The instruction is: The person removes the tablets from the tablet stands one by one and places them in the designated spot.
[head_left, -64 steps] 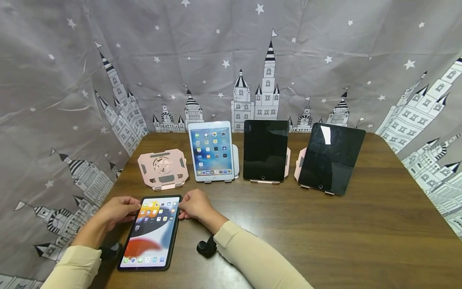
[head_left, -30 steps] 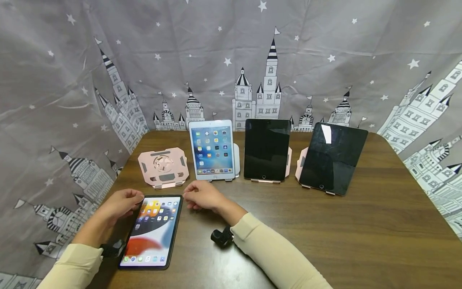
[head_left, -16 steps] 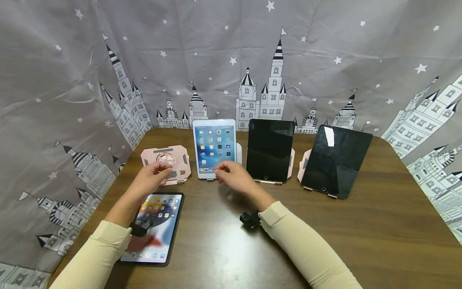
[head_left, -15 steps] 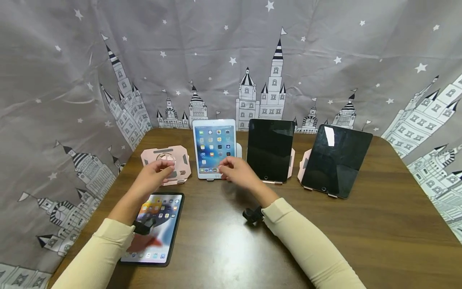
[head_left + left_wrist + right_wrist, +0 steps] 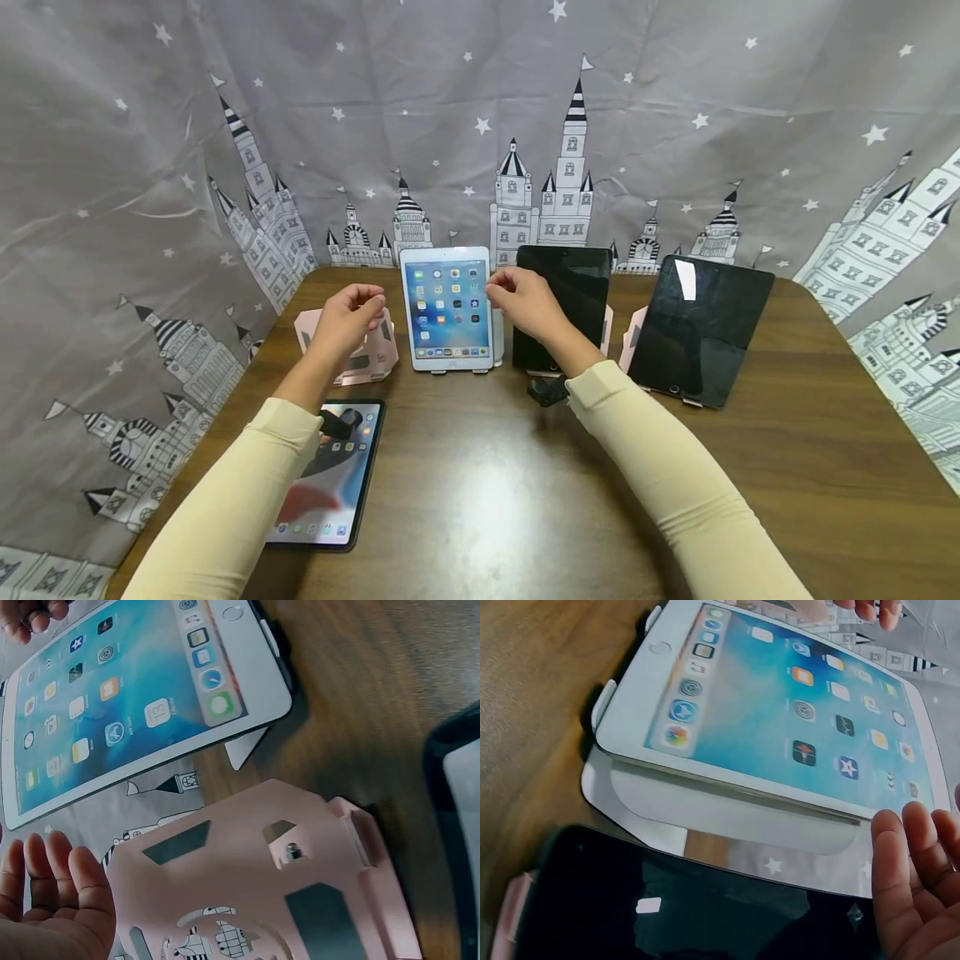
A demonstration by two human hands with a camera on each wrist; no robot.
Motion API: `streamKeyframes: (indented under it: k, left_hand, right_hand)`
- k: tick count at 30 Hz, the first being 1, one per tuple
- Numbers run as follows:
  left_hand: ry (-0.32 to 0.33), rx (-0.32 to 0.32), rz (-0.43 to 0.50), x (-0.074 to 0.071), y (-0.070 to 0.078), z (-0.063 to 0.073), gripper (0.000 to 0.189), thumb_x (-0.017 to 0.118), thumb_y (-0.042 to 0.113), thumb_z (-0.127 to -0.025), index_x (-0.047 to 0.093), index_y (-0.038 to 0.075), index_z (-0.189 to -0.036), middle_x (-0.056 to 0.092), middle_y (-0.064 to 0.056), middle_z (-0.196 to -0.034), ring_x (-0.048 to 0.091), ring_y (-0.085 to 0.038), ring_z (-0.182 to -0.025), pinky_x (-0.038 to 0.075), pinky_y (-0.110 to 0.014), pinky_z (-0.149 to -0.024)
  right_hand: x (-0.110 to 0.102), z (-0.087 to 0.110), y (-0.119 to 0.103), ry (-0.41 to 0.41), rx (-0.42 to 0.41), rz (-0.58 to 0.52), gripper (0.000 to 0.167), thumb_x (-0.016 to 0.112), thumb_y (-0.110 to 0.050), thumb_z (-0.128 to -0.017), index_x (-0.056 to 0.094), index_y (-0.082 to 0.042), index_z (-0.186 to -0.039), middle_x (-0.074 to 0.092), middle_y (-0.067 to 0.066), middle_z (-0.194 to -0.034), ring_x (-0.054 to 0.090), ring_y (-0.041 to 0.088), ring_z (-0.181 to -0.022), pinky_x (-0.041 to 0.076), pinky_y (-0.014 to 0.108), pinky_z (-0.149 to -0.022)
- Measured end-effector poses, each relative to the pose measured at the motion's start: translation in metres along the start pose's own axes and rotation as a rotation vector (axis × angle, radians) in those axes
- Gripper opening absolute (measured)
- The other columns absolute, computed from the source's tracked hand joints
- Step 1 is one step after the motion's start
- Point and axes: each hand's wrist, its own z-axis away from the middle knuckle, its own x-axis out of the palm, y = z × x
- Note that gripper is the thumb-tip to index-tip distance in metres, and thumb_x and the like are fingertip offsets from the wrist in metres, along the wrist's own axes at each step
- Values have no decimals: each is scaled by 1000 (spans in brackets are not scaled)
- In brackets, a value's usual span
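A white tablet [image 5: 448,308] with a lit home screen leans on a white stand [image 5: 727,810]. My left hand [image 5: 347,321] is raised left of that tablet, in front of a pink tablet stand [image 5: 225,877], fingers relaxed and holding nothing. On the other side, my right hand [image 5: 528,304] has its loosely bent fingertips right at the white tablet's right edge and overlaps a dark tablet [image 5: 558,287] behind it. In the right wrist view the right fingers [image 5: 919,855] lie beside the tablet's upper side edge. A black-framed tablet [image 5: 348,492] with a lit screen lies flat below my left wrist.
Another dark tablet [image 5: 697,333] leans on a pink stand [image 5: 632,333] at the right. The wooden table [image 5: 480,483] ends at the back against a grey curtain [image 5: 420,92] with castles and stars. A black wrist camera [image 5: 547,390] hangs below the right wrist.
Both hands have left the flat tablet, which they were at two seconds ago. They have moved up and right to either side of the white tablet, which stays on its stand.
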Motion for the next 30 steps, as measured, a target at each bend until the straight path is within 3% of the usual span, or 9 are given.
streamKeyframes:
  k: [6, 13, 18, 25, 30]
  left_hand:
    - [25, 58, 47, 4, 12, -14, 33, 55, 16, -102, 55, -4, -128, 57, -7, -106, 58, -14, -93, 53, -25, -84]
    - [80, 41, 72, 11, 18, -29, 32, 56, 18, -102, 57, 0, -129, 58, -11, -113, 60, -25, -107, 52, -33, -91]
    - [83, 23, 118, 17, 17, -33, 34, 55, 17, -102, 55, -2, -131, 57, -13, -117, 58, -31, -114, 50, -40, -96]
    - [88, 33, 102, 24, 17, -36, 31, 55, 16, -102, 56, 0, -130, 57, -9, -114, 62, -21, -103, 53, -35, -90]
    - [90, 27, 128, 29, 16, -37, 31, 56, 18, -102, 58, 2, -129, 55, -7, -106, 61, -16, -92, 53, -40, -92]
  right_hand:
    - [-6, -8, -9, 55, -51, 125, 14, 60, -20, -98, 66, -7, -100, 67, 6, -90, 62, 20, -82, 50, 32, -67]
    - [-11, -17, -17, 121, -44, 215, 17, 63, -21, -97, 67, -6, -105, 67, 7, -99, 61, 21, -92, 50, 37, -79]
    - [-8, -22, -19, 180, -40, 261, 21, 63, -18, -95, 66, -4, -111, 68, 9, -101, 61, 23, -93, 50, 38, -81]
    - [0, -24, -20, 261, -63, 299, 16, 64, -14, -93, 68, -2, -104, 68, 10, -93, 61, 24, -87, 49, 37, -80]
    - [5, -22, -18, 278, -66, 289, 13, 62, -13, -93, 67, -4, -101, 67, 8, -89, 60, 22, -80, 49, 35, -73]
